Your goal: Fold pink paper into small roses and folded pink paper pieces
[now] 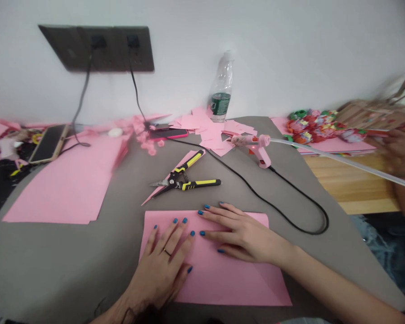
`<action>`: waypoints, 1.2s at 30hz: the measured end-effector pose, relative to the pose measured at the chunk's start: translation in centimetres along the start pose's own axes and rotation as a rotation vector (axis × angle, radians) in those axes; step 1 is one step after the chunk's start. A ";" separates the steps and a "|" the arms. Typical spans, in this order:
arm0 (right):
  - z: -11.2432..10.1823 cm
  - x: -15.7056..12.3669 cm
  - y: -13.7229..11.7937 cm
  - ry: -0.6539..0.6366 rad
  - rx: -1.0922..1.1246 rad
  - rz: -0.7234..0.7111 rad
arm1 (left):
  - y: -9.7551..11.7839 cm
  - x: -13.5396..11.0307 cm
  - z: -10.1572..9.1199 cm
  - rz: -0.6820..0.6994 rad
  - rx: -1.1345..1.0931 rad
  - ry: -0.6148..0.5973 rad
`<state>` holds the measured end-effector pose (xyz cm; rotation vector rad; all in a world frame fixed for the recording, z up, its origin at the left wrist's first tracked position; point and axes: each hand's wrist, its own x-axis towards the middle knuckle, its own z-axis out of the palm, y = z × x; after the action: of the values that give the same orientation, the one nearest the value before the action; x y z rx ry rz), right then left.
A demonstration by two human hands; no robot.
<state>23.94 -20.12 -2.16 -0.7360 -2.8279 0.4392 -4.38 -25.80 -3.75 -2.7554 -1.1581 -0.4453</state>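
Pink paper [236,283] lies flat on the grey worktop [54,265] before us, our left hand [160,270] and right hand [239,236] pressing it open-palmed, grasping nothing, just below the pliers [185,182].

The left hand [157,270] and right hand [245,236] have blue-painted fingernails [202,233], the left also a thin ring [167,252].

My one camera sits on my head, facing forward and down, close above my left hand [158,265] and right hand [243,236]. It looks across the gray tabletop [54,270] to the white wall [273,58] behind it.
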 end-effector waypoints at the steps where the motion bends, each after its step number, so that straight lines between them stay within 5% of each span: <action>1: 0.0 0.0 0.0 -0.005 -0.005 -0.001 | 0.0 0.0 0.0 -0.004 0.004 -0.001; 36: 0.2 -0.1 -0.1 0.021 0.018 0.006 | 0.0 -0.3 0.3 -0.029 0.002 -0.039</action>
<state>23.92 -20.31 -2.31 -0.7411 -2.7995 0.4544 -4.55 -25.94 -4.15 -2.7610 -1.2074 -0.3953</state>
